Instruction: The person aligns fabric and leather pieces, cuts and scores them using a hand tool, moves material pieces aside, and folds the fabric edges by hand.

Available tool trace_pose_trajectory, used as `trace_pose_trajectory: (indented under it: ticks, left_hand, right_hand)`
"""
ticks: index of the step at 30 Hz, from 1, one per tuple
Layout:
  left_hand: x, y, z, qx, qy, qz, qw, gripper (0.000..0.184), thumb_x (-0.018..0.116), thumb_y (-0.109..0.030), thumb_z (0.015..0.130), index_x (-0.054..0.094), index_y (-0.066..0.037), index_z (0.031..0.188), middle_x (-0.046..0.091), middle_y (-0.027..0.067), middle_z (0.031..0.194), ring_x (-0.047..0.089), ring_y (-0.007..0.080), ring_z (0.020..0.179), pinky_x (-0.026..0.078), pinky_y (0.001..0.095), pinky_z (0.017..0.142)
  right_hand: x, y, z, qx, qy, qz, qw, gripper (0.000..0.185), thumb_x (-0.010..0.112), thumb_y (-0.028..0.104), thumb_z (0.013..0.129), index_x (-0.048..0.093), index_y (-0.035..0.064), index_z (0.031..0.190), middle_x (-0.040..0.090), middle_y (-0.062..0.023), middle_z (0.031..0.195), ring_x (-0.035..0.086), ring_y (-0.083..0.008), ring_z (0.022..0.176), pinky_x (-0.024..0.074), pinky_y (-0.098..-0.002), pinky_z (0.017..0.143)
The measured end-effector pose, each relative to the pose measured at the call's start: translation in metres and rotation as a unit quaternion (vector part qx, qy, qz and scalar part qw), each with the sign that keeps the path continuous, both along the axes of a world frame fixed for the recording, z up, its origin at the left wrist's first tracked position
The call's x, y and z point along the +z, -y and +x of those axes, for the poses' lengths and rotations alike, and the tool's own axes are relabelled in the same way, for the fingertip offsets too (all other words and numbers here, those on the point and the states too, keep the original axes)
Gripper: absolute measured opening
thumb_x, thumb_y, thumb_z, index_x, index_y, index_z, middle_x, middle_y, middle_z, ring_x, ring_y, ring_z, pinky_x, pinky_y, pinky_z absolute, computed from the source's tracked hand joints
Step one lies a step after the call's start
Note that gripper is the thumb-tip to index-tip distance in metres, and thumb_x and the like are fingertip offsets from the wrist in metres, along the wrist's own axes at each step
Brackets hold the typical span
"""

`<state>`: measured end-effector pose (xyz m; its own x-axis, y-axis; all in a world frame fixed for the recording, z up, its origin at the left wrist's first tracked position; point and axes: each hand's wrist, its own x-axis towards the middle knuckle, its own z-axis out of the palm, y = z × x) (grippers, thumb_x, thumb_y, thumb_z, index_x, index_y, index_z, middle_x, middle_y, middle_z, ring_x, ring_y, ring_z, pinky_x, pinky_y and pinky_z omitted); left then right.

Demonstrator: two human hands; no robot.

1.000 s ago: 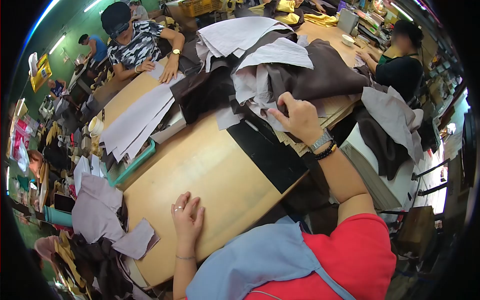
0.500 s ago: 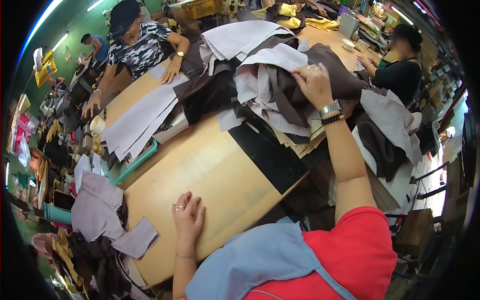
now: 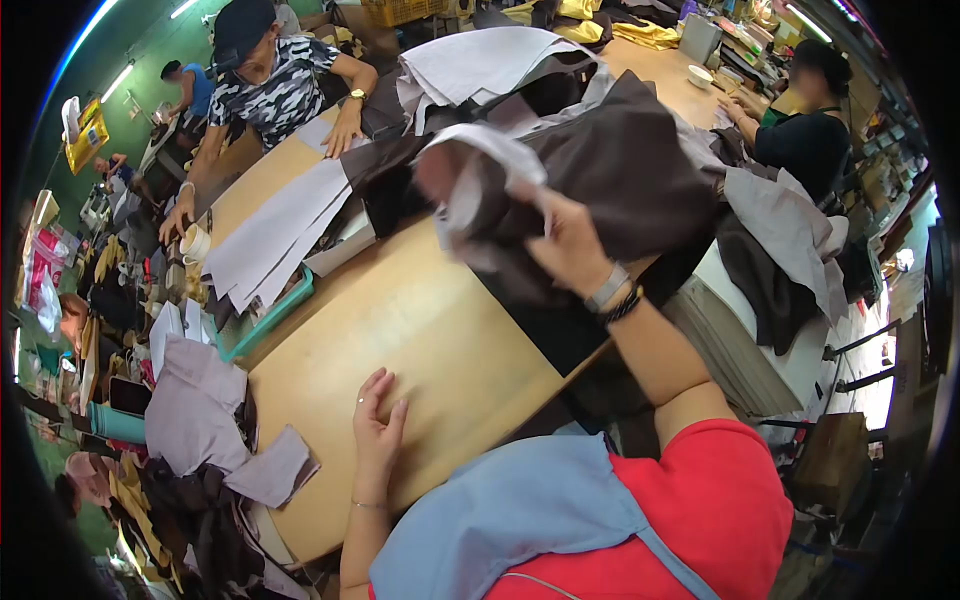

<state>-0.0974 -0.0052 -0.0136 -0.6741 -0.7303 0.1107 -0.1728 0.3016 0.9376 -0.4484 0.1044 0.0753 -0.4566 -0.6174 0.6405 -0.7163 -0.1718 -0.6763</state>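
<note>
My right hand (image 3: 574,245) is closed on a dark brown leather piece (image 3: 480,205) with a pale grey underside, held above the far end of the wooden board. The piece is blurred by motion, and the fingertips are partly hidden behind it. Behind it lies a heap of brown leather (image 3: 640,150), with pale sheets (image 3: 480,65) stacked farther back. My left hand (image 3: 378,425) hovers at or just over the near part of the wooden board (image 3: 420,330), fingers apart and holding nothing. Whether it touches the board I cannot tell.
A black mat (image 3: 560,330) covers the board's right side. Pale strips (image 3: 285,235) and a teal tray (image 3: 265,318) lie at the left, near a white mug (image 3: 195,243). Leather scraps (image 3: 195,405) hang over the left edge. Two people (image 3: 280,85) (image 3: 805,125) work across the tables.
My right hand has moved left and nearer to me, drawing the leather piece off the heap. My left hand has turned slightly, its fingers lifting a little.
</note>
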Motion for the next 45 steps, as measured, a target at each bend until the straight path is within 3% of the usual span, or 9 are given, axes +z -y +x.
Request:
trace_pose_trajectory:
  ticks: [6,9,13,16,25,30,34,37,45]
  left_hand:
    - [-0.003,0.0,-0.022,0.033,-0.212,0.425,0.879,0.067,0.07,-0.023,0.088,0.037,-0.004,0.143,0.048,0.0094,0.136,0.05,0.0233,0.122,0.045,0.0355,0.101]
    - [-0.015,0.017,0.0,0.122,-0.057,0.225,0.965,0.053,0.072,-0.014,0.085,0.05,-0.001,0.131,0.056,0.0092,0.123,0.056,0.0198,0.111,0.047,0.0339,0.095]
    - [-0.018,0.016,0.018,0.147,-0.035,0.122,0.981,0.052,0.072,-0.014,0.086,0.05,-0.001,0.132,0.056,0.0095,0.124,0.055,0.0201,0.112,0.047,0.0341,0.095]
    - [-0.019,0.012,0.027,0.16,-0.019,0.095,0.982,0.052,0.071,-0.014,0.086,0.05,-0.001,0.132,0.055,0.0098,0.125,0.055,0.0204,0.113,0.047,0.0343,0.096]
    - [-0.018,0.011,0.032,0.18,0.01,0.053,0.982,0.052,0.07,-0.013,0.087,0.049,-0.001,0.133,0.055,0.0105,0.127,0.054,0.021,0.115,0.045,0.0347,0.098]
    - [-0.018,0.011,0.032,0.179,0.021,0.044,0.983,0.052,0.069,-0.013,0.088,0.049,-0.002,0.134,0.054,0.0109,0.128,0.053,0.0214,0.117,0.045,0.035,0.099]
    - [-0.018,0.01,0.036,0.175,0.028,0.042,0.983,0.052,0.069,-0.013,0.088,0.049,-0.002,0.134,0.054,0.0113,0.128,0.053,0.0217,0.118,0.044,0.0352,0.099]
    - [-0.016,0.009,0.036,0.171,0.031,0.036,0.984,0.051,0.068,-0.013,0.088,0.048,-0.002,0.134,0.054,0.0115,0.129,0.052,0.0219,0.119,0.044,0.0353,0.1]
    - [-0.005,0.01,0.019,0.161,0.046,-0.001,0.986,0.051,0.067,-0.012,0.089,0.048,-0.002,0.135,0.053,0.0122,0.131,0.051,0.0225,0.121,0.043,0.0358,0.102]
  right_hand:
    - [-0.028,0.001,0.141,0.397,0.007,0.172,0.901,0.043,0.068,0.01,0.079,0.059,0.0023,0.12,0.063,-0.0197,0.113,0.062,-0.0362,0.102,0.0494,-0.0414,0.087]
    - [-0.01,-0.014,0.135,0.459,-0.053,0.202,0.864,0.032,0.076,0.021,0.079,0.066,0.0015,0.103,0.067,-0.0173,0.105,0.064,-0.0345,0.093,0.0517,-0.0409,0.082]
    - [0.015,-0.021,0.056,0.023,-0.158,0.031,0.987,0.034,0.077,0.032,0.076,0.07,0.006,0.097,0.068,-0.0151,0.102,0.065,-0.0337,0.091,0.0517,-0.0407,0.081]
    - [0.016,-0.039,-0.006,-0.335,-0.344,0.086,0.873,0.056,0.075,0.037,0.079,0.06,0.0051,0.122,0.063,-0.0191,0.116,0.06,-0.0361,0.107,0.0478,-0.044,0.092]
    - [-0.023,-0.1,-0.052,-0.267,-0.115,0.138,0.947,0.051,0.063,0.036,0.091,0.055,0.0034,0.129,0.064,-0.0196,0.117,0.062,-0.034,0.106,0.0472,-0.041,0.092]
    - [-0.013,-0.127,-0.046,-0.283,0.046,0.165,0.944,0.041,0.063,0.041,0.091,0.065,0.0001,0.098,0.068,-0.0128,0.082,0.063,-0.0241,0.068,0.0502,-0.0352,0.067]
    - [-0.028,-0.151,-0.042,-0.296,0.094,0.292,0.905,0.054,0.068,0.052,0.084,0.066,-0.0019,0.086,0.066,-0.012,0.073,0.063,-0.0214,0.067,0.05,-0.033,0.067]
    - [-0.034,-0.157,-0.038,-0.213,0.148,0.357,0.897,0.034,0.073,0.031,0.087,0.065,-0.0017,0.087,0.067,-0.0035,0.075,0.057,-0.0064,0.068,0.0457,-0.0236,0.063]
    - [-0.032,-0.119,-0.003,-0.003,0.197,0.063,0.978,0.029,0.063,0.017,0.093,0.058,-0.0015,0.115,0.067,-0.0023,0.095,0.057,-0.0053,0.075,0.0483,-0.0265,0.063]
